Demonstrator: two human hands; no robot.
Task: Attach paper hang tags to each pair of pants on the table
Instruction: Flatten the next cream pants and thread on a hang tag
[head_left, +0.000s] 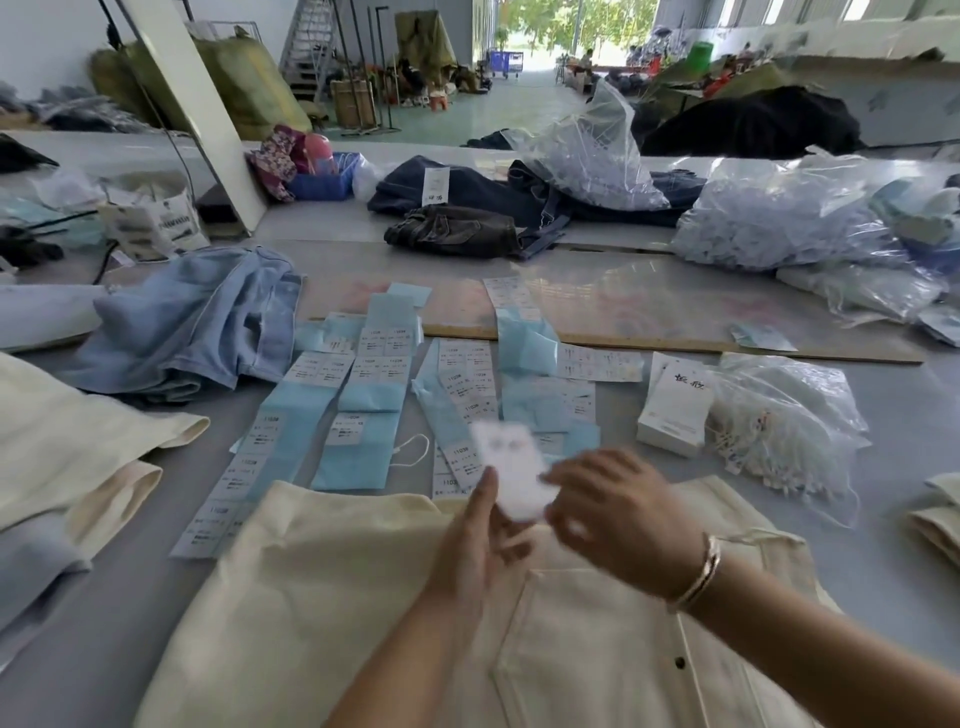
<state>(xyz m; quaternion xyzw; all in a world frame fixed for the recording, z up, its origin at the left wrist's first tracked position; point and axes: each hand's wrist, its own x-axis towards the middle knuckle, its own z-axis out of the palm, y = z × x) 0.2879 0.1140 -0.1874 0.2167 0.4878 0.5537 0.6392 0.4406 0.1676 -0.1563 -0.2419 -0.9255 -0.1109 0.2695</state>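
Your left hand (480, 540) and right hand (608, 514) both pinch blurred paper hang tag (511, 470) above cream pants (322, 597) at tabletop near edge. Tag not yet attached. Blue pants (197, 322) toward left edge show no tag; tag stack (675, 405) remains at right.

Matt cloth pants (322, 597); paper tag (514, 478)
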